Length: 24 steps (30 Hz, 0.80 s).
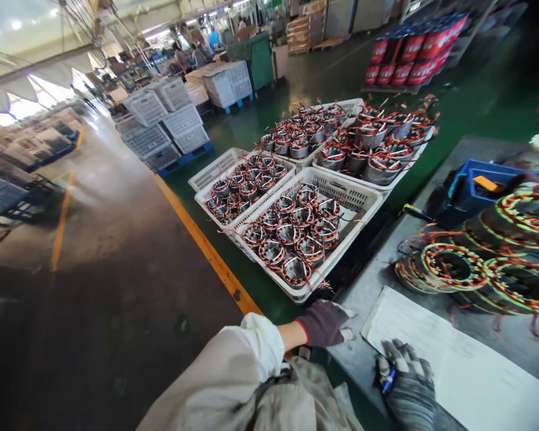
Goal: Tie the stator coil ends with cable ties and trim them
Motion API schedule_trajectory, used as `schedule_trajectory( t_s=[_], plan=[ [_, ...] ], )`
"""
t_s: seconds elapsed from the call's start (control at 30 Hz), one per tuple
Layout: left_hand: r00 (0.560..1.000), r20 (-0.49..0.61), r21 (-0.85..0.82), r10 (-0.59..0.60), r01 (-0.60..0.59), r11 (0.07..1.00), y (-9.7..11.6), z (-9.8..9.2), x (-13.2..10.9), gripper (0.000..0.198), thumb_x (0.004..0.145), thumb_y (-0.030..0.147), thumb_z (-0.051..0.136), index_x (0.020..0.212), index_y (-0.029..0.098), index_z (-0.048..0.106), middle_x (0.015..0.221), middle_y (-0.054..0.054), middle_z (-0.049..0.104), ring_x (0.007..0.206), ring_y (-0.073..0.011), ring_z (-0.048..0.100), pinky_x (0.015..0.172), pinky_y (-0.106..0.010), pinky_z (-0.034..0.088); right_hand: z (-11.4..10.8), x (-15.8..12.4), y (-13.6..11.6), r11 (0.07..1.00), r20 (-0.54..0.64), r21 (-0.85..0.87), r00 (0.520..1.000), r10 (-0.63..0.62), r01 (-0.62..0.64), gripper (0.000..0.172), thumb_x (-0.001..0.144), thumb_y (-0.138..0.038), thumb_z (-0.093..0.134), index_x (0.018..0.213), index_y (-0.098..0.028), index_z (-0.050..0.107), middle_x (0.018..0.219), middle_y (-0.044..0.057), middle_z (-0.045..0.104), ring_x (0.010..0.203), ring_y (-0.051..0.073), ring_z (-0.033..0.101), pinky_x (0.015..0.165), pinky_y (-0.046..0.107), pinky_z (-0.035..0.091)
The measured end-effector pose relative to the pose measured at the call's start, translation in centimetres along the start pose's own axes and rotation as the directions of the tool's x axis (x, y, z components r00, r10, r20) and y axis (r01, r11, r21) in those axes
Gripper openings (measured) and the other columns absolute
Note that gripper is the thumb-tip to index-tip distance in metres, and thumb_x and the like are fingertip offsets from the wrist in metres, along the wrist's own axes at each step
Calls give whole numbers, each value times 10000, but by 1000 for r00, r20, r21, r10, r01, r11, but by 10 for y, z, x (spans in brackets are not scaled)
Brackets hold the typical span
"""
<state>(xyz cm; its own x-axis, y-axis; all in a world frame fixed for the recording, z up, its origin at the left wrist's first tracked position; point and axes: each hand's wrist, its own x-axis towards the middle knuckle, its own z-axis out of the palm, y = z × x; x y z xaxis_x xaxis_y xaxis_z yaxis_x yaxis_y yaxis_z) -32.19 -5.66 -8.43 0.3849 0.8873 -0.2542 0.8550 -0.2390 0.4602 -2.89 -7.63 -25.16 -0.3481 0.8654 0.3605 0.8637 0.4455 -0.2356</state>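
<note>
My left hand [326, 324], in a dark purple glove with pale fingertips, rests at the near edge of the grey metal table [357, 311]. Its fingers are apart and nothing shows in them. A grey glove covers my right hand [408, 380], which lies on the lower left part of an open notebook [471, 365]. A blue pen [388, 381] is held on the thumb side of that hand. Wire-wound stator cores [453, 268] with yellow-green and orange windings stand beyond the notebook, some of them stacked.
White plastic crates [314, 291] full of smaller stators [288, 233] stand left of the table. A blue bin [465, 185] holds an orange item. Stacked grey crates [184, 129], red-and-blue containers [415, 48] and a yellow floor line [206, 248] lie farther off. Several people appear in the distance.
</note>
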Motion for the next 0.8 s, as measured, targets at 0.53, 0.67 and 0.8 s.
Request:
schedule_trajectory(
  t_s=[0.53, 0.67, 0.8],
  plan=[
    [940, -126, 313, 318, -267, 911, 11, 73, 95, 498, 1118, 474, 431, 1498, 240, 654, 1674, -82, 525, 1539, -320, 453, 1272, -537, 355, -12, 1, -9, 997, 22, 66, 999, 31, -32, 479, 1047, -454, 439, 1248, -115, 711, 1349, 225, 693, 1360, 409, 576, 1172, 630, 437],
    [956, -116, 205, 270, -243, 948, 16, 74, 96, 442, 1092, 446, 515, 1424, 225, 706, 1685, -109, 508, 1575, -344, 417, 1272, -520, 364, -16, 5, -12, 995, 13, 91, 999, 41, -42, 476, 1053, -446, 452, 1250, -108, 724, 1331, 223, 705, 1364, 405, 576, 1195, 635, 411],
    [970, -179, 173, 167, -136, 975, 27, 76, 90, 418, 1060, 426, 594, 1397, 206, 710, 1689, -124, 501, 1570, -358, 426, 1235, -501, 398, -17, 7, -15, 996, 2, 85, 999, 34, -34, 514, 1070, -438, 413, 1253, -84, 737, 1308, 232, 717, 1358, 396, 566, 1211, 617, 387]
  ],
)
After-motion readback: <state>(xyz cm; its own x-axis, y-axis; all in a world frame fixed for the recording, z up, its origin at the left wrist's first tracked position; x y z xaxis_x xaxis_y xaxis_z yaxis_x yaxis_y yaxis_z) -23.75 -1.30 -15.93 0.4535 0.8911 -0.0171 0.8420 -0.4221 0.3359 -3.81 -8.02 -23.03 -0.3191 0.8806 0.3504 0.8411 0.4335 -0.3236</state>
